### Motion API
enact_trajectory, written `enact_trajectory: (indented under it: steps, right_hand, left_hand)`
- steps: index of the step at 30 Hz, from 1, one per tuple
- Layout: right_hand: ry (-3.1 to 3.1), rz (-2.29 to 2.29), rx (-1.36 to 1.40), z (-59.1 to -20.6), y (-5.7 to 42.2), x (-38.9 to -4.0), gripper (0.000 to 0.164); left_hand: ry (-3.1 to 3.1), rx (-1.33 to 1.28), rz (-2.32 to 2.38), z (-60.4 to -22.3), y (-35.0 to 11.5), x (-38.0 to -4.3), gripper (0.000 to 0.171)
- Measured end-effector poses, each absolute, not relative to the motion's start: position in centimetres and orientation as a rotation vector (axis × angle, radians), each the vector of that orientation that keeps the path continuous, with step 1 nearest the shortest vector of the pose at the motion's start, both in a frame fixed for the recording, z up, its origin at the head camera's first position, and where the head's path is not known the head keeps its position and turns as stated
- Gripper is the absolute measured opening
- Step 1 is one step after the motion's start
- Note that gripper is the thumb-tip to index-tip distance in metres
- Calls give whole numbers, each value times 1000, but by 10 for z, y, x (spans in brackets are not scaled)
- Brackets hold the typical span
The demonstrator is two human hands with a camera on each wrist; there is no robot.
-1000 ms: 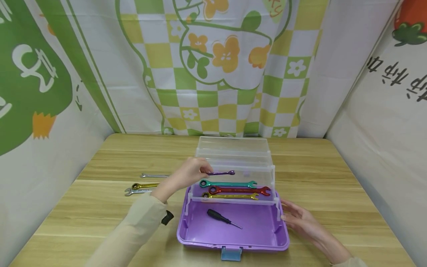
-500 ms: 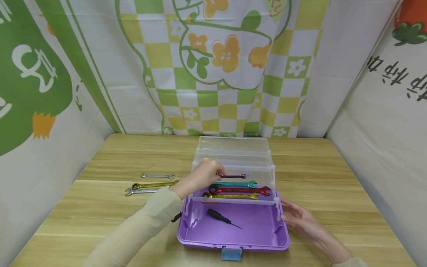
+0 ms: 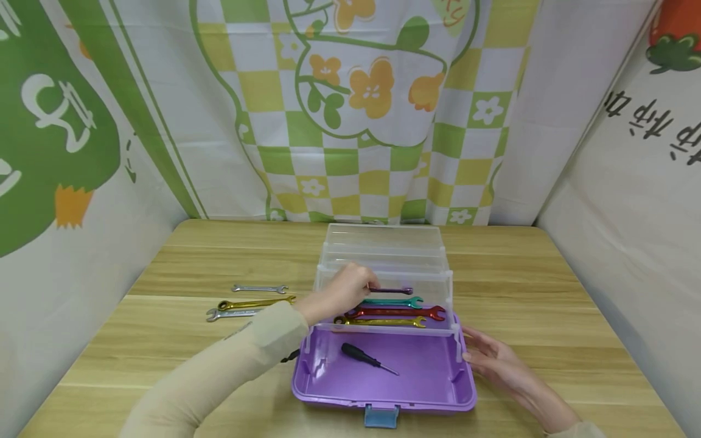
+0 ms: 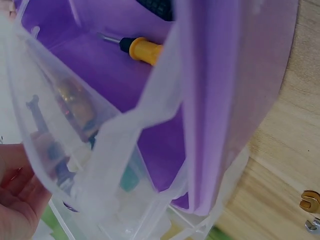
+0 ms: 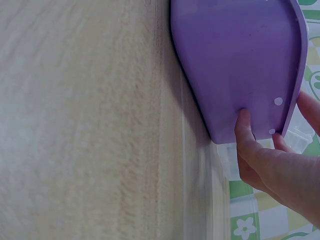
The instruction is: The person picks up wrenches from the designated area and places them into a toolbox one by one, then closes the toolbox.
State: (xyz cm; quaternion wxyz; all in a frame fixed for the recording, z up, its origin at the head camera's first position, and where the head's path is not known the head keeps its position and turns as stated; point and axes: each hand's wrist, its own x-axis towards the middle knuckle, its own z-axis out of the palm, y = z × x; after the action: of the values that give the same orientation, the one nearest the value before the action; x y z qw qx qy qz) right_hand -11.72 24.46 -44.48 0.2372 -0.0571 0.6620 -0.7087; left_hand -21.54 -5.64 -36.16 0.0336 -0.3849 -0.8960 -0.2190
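Note:
My left hand [image 3: 347,289] pinches a purple wrench [image 3: 394,291] by its left part, over the back of the clear tray [image 3: 383,330]. The left wrist view shows that wrench [image 4: 37,115] through the clear plastic. Lying in the tray are a teal wrench [image 3: 400,302], a red wrench [image 3: 405,312] and a yellow wrench [image 3: 389,322], partly covered by the hand. Below it, the purple toolbox [image 3: 383,401] stands open. My right hand [image 3: 501,365] rests its fingers against the box's right side [image 5: 240,65], the thumb up at the rim.
A black-handled screwdriver [image 3: 361,354] lies in the box; a yellow-handled one [image 4: 145,50] shows in the left wrist view. To the left on the table are a small silver wrench [image 3: 260,289], a gold wrench [image 3: 252,303] and a larger silver wrench [image 3: 232,314]. A blue latch [image 3: 381,417] hangs in front.
My left hand has moved right and slightly down over the tray with the purple wrench, uncovering the small silver wrench on the table. The right hand has stayed at the box's side.

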Motion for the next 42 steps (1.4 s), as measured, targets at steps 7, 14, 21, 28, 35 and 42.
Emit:
enact_trajectory:
  steps: [7, 14, 21, 28, 35, 42]
  right_hand:
    - [1813, -1942, -163, -444, 245, -117, 70]
    - [1815, -1950, -185, -444, 245, -116, 69]
    - [1817, -1952, -177, -443, 244, -116, 69]
    - [1820, -1944, -176, -444, 244, -116, 69]
    - [1822, -1943, -186, -443, 244, -116, 68]
    - [1830, -1937, -178, -443, 244, -116, 68]
  left_hand:
    - [-2797, -1168, -677, -367, -52, -212, 27]
    - [-2802, -1180, -576, -368, -49, -210, 27]
    - [-2806, -1193, -566, -374, -48, -213, 30]
    - [-2801, -1205, -576, -378, -48, -216, 28]
    - [-2813, -1198, -537, -378, -48, -216, 31]
    - [-2817, -1225, -474, -379, -49, -216, 31]
